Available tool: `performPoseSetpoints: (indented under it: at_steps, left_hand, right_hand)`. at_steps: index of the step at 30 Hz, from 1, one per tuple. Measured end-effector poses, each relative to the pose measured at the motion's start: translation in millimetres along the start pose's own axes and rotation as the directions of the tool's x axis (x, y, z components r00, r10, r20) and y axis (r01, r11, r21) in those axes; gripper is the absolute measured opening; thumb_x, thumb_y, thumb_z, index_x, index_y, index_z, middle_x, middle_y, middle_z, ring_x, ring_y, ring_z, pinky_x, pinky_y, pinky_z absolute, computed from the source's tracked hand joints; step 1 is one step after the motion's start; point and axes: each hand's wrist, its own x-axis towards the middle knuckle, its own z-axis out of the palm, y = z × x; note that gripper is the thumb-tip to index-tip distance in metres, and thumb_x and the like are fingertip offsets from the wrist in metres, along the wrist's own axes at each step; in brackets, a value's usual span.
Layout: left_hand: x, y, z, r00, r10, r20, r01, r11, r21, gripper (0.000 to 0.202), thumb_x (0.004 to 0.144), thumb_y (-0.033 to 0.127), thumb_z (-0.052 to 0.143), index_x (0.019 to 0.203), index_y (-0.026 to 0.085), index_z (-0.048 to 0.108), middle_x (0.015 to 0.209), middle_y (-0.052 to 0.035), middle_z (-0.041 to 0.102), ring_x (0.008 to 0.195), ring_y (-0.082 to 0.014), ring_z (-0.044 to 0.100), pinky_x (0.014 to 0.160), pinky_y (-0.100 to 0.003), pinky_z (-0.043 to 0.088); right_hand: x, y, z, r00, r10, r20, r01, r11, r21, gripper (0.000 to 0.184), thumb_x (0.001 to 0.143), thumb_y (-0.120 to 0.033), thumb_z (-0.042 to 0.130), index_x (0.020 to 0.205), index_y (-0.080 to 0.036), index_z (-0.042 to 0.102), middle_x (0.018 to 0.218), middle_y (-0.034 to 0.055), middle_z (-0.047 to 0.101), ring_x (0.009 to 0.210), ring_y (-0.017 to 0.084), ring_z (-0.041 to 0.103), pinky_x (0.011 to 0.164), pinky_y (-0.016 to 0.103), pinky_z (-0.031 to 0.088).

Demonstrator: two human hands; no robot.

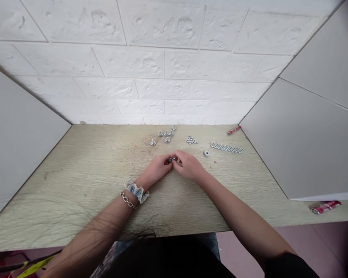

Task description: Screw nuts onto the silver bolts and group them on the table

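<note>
My left hand (158,168) and my right hand (190,166) meet over the middle of the tabletop. Both are closed, fingertips pinched around a small metal bolt (171,159) that is mostly covered by the fingers. Whether a nut or washer is on it I cannot make out. Behind the hands, several bolts with washers (166,133) stand on their heads, shanks up. To their right lies a cluster of hex nuts (191,140). A small pile of washers (207,153) sits right of my right hand, and a row of loose bolts (226,148) lies beyond it.
The wooden tabletop (84,170) runs back to a white brick-patterned wall (150,61). Grey-white panels (316,143) close off both sides. A red cylinder (234,130) lies in the back right corner; a red can (326,207) lies near the front right edge.
</note>
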Motion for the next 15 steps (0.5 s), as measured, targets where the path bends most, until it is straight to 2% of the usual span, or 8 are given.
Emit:
performPoseSetpoints:
  at_steps: [5,8,11,13,15]
  left_hand:
    - [-0.9,1.1,-0.9,1.000,-0.006,-0.002,0.006,0.999,-0.035,0.029,0.073,0.021,0.044,0.094,0.017,0.064,0.064,0.0008,0.062,0.063,-0.0144,0.055,0.059,-0.023,0.041]
    - [-1.8,2.1,-1.0,1.000,-0.023,0.001,0.023,0.999,-0.041,0.029,0.073,0.023,0.044,0.094,0.016,0.063,0.063,0.0008,0.061,0.062,-0.0140,0.054,0.058,-0.023,0.040]
    - [-1.6,1.6,-0.8,0.999,-0.051,0.014,0.052,0.998,-0.024,0.026,0.073,0.026,0.045,0.088,0.014,0.063,0.060,0.0010,0.059,0.057,-0.0135,0.052,0.054,-0.023,0.038]
    - [-1.0,1.0,-0.9,0.998,-0.061,0.015,0.062,0.998,-0.015,0.026,0.073,0.027,0.045,0.087,0.015,0.063,0.058,0.0014,0.058,0.055,-0.0132,0.051,0.053,-0.023,0.037]
    - [-0.3,1.0,-1.3,0.998,-0.059,0.011,0.059,0.998,-0.020,0.026,0.073,0.027,0.046,0.089,0.015,0.063,0.057,0.0017,0.058,0.055,-0.0131,0.052,0.053,-0.023,0.037]
  right_hand:
    - [0.5,2.5,-0.7,0.996,-0.066,0.059,0.064,0.997,0.036,0.022,0.082,-0.012,0.044,0.101,-0.018,0.054,0.098,0.0042,0.058,0.085,0.014,0.053,0.071,0.023,0.037]
    - [0.8,1.0,-4.3,0.994,0.033,0.100,-0.024,0.996,-0.087,0.018,0.088,-0.025,0.042,0.094,-0.018,0.058,0.091,0.0057,0.061,0.081,0.016,0.054,0.066,0.024,0.036]
    - [1.1,-0.8,-6.4,0.970,0.201,0.136,-0.166,0.958,-0.235,0.050,0.092,-0.046,0.026,0.070,-0.017,0.061,0.072,0.0078,0.062,0.068,0.017,0.055,0.057,0.026,0.032]
    - [1.3,-1.7,-6.8,0.961,0.243,0.133,-0.205,0.947,-0.247,0.059,0.092,-0.050,0.018,0.063,-0.018,0.059,0.066,0.0077,0.061,0.064,0.017,0.053,0.054,0.026,0.028]
    - [1.5,-2.3,-6.9,0.969,0.225,0.099,-0.200,0.956,-0.214,0.053,0.092,-0.047,0.022,0.064,-0.018,0.058,0.067,0.0057,0.061,0.063,0.016,0.052,0.053,0.025,0.026]
